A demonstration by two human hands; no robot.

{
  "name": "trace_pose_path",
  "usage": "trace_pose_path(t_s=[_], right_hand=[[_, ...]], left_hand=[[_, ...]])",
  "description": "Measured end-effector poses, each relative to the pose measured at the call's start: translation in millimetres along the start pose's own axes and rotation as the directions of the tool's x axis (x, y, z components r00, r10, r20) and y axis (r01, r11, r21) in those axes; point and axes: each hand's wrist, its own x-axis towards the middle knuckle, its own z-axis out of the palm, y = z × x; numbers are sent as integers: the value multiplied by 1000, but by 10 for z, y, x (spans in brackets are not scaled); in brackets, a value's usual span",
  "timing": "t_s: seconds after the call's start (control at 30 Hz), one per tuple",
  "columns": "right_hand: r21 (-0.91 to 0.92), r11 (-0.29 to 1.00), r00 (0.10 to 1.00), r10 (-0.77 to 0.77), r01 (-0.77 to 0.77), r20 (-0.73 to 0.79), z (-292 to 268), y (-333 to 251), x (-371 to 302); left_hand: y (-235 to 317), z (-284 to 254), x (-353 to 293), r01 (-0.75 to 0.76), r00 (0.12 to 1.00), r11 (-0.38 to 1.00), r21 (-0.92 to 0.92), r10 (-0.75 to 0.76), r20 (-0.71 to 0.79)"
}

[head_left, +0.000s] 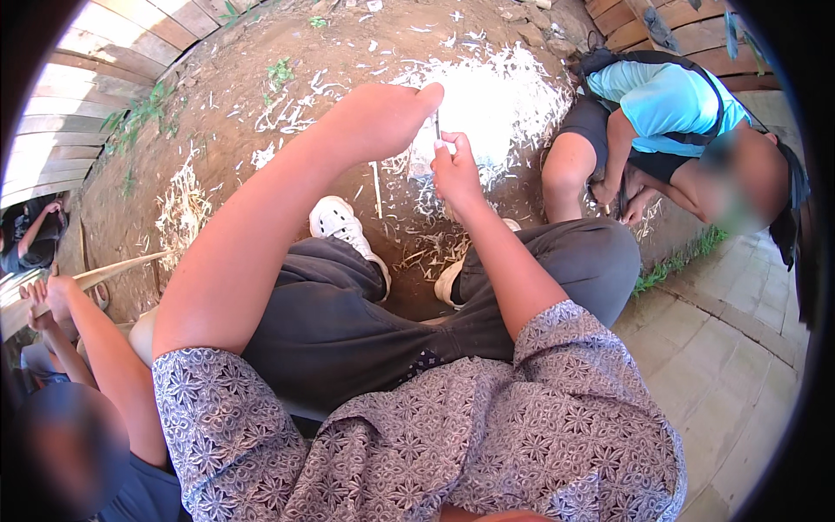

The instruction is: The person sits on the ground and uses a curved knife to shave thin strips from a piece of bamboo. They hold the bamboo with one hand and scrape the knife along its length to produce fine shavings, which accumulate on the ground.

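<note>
Both my arms reach forward over my knees. My left hand point(407, 109) is closed in a fist, its thumb towards the right. What it grips is hidden behind the fingers. Just below and to the right, my right hand point(456, 170) is closed with the thumb pointing up. From it a thin dark blade-like tool point(437, 124) rises to the edge of my left hand. Its exact kind is too small to tell. Beneath both hands a heap of pale shavings point(513, 96) lies on the dirt, glaring white in the sun.
At right a person in a light blue shirt point(639, 87) bends over, hands low near the ground. On the left another person's hands point(52, 296) hold a long pale strip point(122, 268). My white clogs point(344, 228) rest on the soil. Plank walls point(61, 130) border the ground.
</note>
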Motion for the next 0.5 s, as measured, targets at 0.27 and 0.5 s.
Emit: trace_pose_path(t_s=[0.27,0.5], right_hand=[[148,988,999,42,-42,0,-71,-191,-51],[233,971,990,-77,47,118,87,-698,-312]], left_hand=[[-97,26,99,22,999,1000,0,-22,-24],[-166,51,31,15,997,998,-69,-20,-80]])
